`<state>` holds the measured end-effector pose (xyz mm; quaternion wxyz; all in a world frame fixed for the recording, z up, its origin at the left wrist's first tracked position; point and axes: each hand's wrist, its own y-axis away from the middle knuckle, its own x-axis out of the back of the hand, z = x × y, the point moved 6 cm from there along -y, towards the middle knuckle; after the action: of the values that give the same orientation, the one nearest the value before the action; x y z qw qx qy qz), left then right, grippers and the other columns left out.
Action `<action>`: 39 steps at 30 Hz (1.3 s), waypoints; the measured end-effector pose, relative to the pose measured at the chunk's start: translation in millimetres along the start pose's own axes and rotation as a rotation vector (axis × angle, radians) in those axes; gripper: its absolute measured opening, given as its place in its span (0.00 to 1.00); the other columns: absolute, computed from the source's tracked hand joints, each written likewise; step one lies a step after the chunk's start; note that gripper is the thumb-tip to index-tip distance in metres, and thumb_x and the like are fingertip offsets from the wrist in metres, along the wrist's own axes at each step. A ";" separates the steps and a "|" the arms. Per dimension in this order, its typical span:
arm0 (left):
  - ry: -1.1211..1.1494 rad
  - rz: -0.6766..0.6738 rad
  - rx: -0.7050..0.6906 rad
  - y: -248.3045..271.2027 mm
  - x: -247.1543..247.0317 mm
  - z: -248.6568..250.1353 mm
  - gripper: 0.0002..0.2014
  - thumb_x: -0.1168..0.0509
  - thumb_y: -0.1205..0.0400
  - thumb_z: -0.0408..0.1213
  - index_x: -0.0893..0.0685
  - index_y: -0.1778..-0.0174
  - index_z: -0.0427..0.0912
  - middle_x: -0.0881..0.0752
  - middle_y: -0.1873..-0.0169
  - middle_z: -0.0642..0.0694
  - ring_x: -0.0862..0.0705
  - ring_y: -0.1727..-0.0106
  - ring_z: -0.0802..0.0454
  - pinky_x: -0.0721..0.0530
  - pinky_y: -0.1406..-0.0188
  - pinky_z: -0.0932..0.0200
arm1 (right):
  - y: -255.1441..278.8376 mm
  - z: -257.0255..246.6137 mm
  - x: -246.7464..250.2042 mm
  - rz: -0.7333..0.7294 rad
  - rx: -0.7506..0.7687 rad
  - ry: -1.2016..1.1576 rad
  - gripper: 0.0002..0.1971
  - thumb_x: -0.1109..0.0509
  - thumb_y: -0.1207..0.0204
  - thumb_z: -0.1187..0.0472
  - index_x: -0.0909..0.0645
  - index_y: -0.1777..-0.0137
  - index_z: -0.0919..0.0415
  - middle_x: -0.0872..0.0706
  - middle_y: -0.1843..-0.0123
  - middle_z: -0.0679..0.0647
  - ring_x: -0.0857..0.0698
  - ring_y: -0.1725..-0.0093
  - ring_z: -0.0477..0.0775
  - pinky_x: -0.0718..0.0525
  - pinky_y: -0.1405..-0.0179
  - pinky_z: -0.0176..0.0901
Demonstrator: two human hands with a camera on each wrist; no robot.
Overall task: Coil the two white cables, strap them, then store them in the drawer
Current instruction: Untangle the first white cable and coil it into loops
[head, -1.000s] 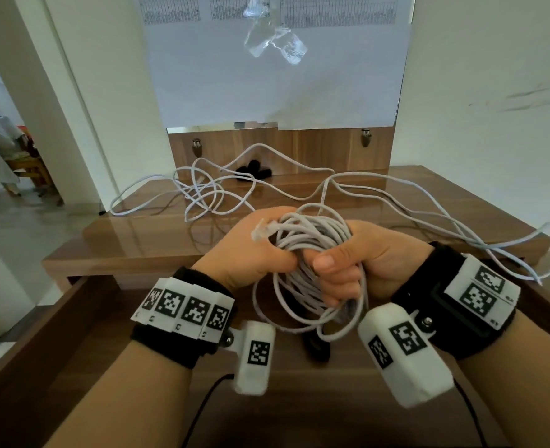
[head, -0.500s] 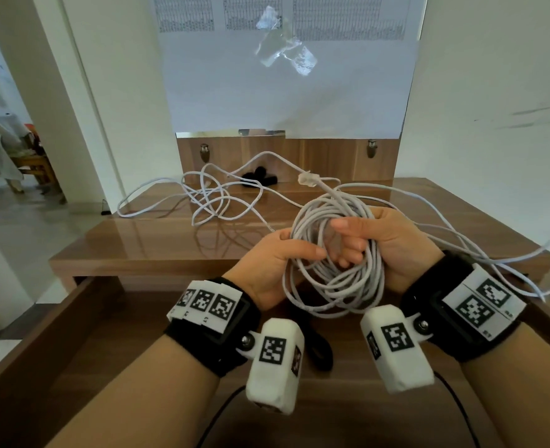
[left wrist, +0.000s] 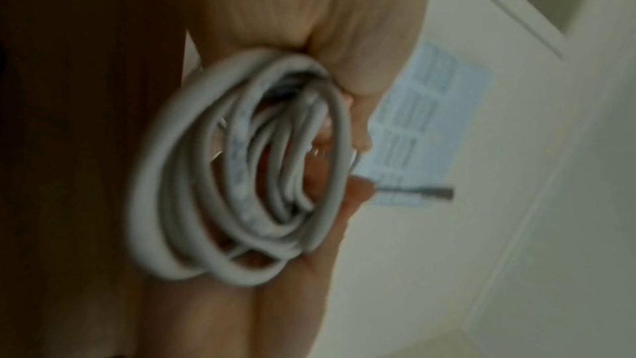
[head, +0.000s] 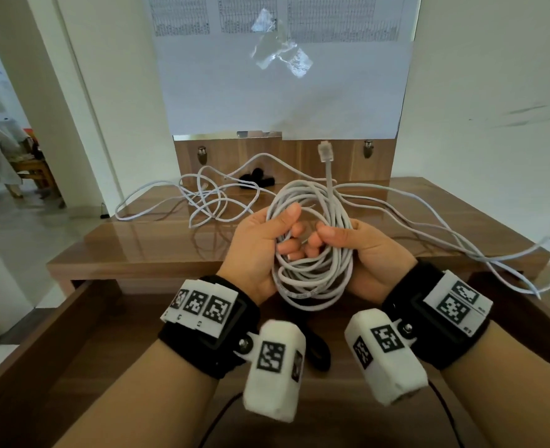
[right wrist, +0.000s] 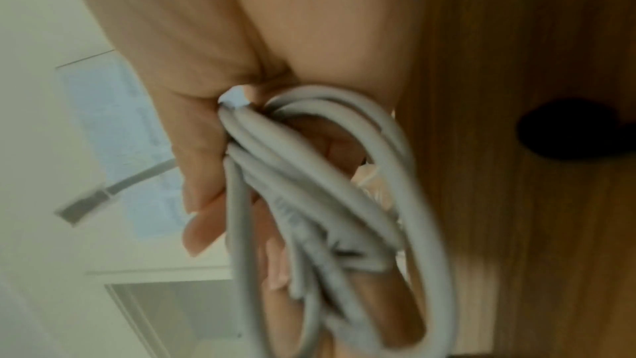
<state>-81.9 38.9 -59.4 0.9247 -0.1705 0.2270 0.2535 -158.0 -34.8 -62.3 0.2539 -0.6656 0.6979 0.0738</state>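
Both hands, left hand (head: 260,250) and right hand (head: 364,253), are gripping our coiled ethernet cable (head: 312,279); any slackening risks loops springing apart unstrapped.

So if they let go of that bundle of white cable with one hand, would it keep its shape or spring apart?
The coiled cable would probably loosen: no strap binds it, and only the left hand and right hand pinch its loops together. It looks springy, not limp, since the plug end stands upright unsupported. It is likely light.
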 end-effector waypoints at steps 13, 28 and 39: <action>-0.362 0.029 -0.334 0.3 1.4 2.8 0.22 0.28 0.24 0.22 0.20 0.34 0.33 0.12 0.47 0.34 0.11 0.60 0.45 0.12 0.63 0.54 | 0.8 -4.5 17.7 0.247 -0.141 -0.058 0.15 0.37 0.23 0.52 0.30 0.67 0.59 0.36 0.86 0.47 0.34 0.86 0.45 0.32 0.63 0.37; -0.567 0.206 -0.235 -5.9 21.0 9.0 0.37 0.25 0.36 0.23 0.23 0.29 0.43 0.13 0.42 0.38 0.11 0.44 0.43 0.12 0.42 0.40 | 3.8 -7.2 17.8 0.262 -0.076 0.187 0.06 0.33 0.30 0.68 0.16 0.56 0.69 0.33 0.81 0.49 0.35 0.85 0.44 0.35 0.69 0.38; -0.194 0.519 -0.159 -5.2 51.2 2.6 0.05 0.33 0.20 0.25 0.12 0.57 0.35 0.13 0.69 0.40 0.13 0.65 0.39 0.12 0.53 0.40 | 0.1 -2.0 -0.4 0.164 0.036 0.157 0.11 0.32 0.31 0.76 0.16 0.51 0.67 0.12 0.60 0.64 0.11 0.59 0.59 0.11 0.55 0.49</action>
<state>-38.9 55.7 -82.1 0.8302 -0.1536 0.1528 0.5136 -158.6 -35.4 -60.4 0.2031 -0.6053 0.7691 0.0295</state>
